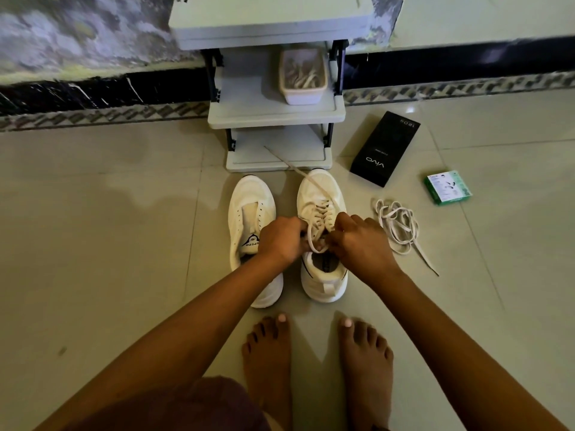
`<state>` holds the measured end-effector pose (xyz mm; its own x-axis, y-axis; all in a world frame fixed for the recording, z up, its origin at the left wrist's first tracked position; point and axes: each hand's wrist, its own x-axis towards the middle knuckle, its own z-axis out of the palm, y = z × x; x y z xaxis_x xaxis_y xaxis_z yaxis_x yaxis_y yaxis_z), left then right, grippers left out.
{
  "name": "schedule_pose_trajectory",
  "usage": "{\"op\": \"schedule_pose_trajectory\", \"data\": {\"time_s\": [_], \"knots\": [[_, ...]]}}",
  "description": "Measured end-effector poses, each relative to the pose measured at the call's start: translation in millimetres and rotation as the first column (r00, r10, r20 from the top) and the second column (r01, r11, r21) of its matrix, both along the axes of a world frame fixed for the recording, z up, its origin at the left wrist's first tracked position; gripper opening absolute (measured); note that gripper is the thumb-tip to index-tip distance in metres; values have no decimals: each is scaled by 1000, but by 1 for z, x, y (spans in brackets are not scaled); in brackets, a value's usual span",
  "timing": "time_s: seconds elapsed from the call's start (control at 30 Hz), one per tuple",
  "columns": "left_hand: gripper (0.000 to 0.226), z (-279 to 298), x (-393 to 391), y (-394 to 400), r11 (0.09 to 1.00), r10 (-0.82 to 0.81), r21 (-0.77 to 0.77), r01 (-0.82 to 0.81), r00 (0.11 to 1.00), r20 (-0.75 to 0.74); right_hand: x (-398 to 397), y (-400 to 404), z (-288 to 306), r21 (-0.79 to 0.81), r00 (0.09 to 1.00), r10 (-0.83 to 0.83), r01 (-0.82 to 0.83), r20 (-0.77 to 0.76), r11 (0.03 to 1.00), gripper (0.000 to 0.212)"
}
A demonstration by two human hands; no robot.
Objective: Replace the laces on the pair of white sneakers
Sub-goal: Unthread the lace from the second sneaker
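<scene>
I take the grey shelf unit [275, 116] against the wall as my landmark: on its middle shelf sits a white tub [303, 76] with a tangle of pale laces in it — blurred, so I cannot count them. Directly in front of the unit, on the tiled floor, stand the two white sneakers side by side, toes towards it. The left sneaker [249, 219] has bare eyelets and an open tongue; the right sneaker [320, 213] is threaded with a lace [317, 217], one end of which trails forward over the toe onto the unit's lowest shelf. My left hand [281, 239] is curled, fingers pinching the lace loop at the top eyelets; my right hand [357, 241] is curled too, its fingertips closed on the same lace from the other side. Both forearms reach down over my bare feet, wrists bent inward towards each other. A loose lace [398, 227] lies coiled to the right of the shoes, with a black phone box [384, 149] and a small green box [448, 188] — both shut — right of the unit.
</scene>
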<state>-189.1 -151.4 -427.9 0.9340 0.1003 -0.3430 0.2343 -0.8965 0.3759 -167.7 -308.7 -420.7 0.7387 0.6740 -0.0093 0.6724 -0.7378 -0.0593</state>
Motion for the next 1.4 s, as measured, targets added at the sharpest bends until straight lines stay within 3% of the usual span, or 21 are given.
{"op": "schedule_pose_trajectory", "data": {"time_s": [0.07,0.13,0.2,0.3,0.37,0.47,0.57,0.7,0.77,0.83,0.87,0.9,0.93,1.0,1.07,1.1,1.13,1.2,1.27,1.33,1.4], "knots": [[49,1,1,0,1000,21,2,-21,1000,-18,2,3,-2,112,998,-54,56,-23,992,14],[53,2,1,0,999,40,-15,-41,999,-35,10,6,8,325,957,-133,215,-257,921,13],[56,0,1,1,998,49,-31,-50,998,-39,19,4,18,484,868,-83,350,-490,802,13],[57,-1,1,1,999,26,-24,-27,999,-28,17,0,19,556,807,-30,432,-589,710,8],[55,-1,1,0,1000,12,-17,-13,1000,-19,13,-3,12,522,840,-64,392,-538,757,10],[51,0,-1,-1,999,36,0,-36,999,-30,10,-7,2,179,974,-63,103,-219,978,28],[48,-1,-1,-2,999,37,24,-36,999,-27,3,-5,-2,-8,1000,-1,1,-4,1000,24],[49,-1,0,-1,999,34,8,-33,999,-26,-1,4,-7,-20,995,-28,30,93,999,22],[49,-1,0,0,1000,32,-1,-32,999,-21,2,7,-4,71,995,-98,97,10,993,17],[51,-3,0,1,999,35,-15,-36,999,-20,5,7,5,322,941,-182,273,-284,907,12],[52,-4,0,1,999,34,-20,-34,999,-23,4,11,18,460,847,-122,395,-517,795,8],[53,-4,0,1,999,27,-25,-27,999,-25,4,17,32,587,755,13,498,-655,638,7],[53,-4,0,1,999,21,-35,-22,1000,-21,7,25,46,678,748,113,513,-654,527,15],[55,-5,-1,1,997,28,-78,-29,999,-18,15,37,62,758,808,139,457,-573,465,19],[57,-3,-2,2,997,25,-75,-26,1000,-19,23,40,61,755,804,38,540,-593,372,10],[58,-3,-2,2,998,18,-58,-19,1000,-19,27,37,55,720,778,-22,591,-627,363,25],[58,-3,-1,3,999,10,-43,-11,1000,-19,27,30,46,666,750,-85,628,-656,404,42],[57,-3,1,3,999,13,-38,-14,1000,-14,22,14,29,495,734,-202,608,-649,620,68],[57,-1,2,2,999,12,-43,-13,1000,-20,13,6,16,286,762,-236,483,-603,827,80],[56,0,4,4,999,-6,-42,4,1000,-29,9,4,5,131,782,-241,380,-575,916,79],[54,2,6,3,999,-3,-54,1,999,-39,12,2,-4,101,804,-271,377,-529,921,68]]}}
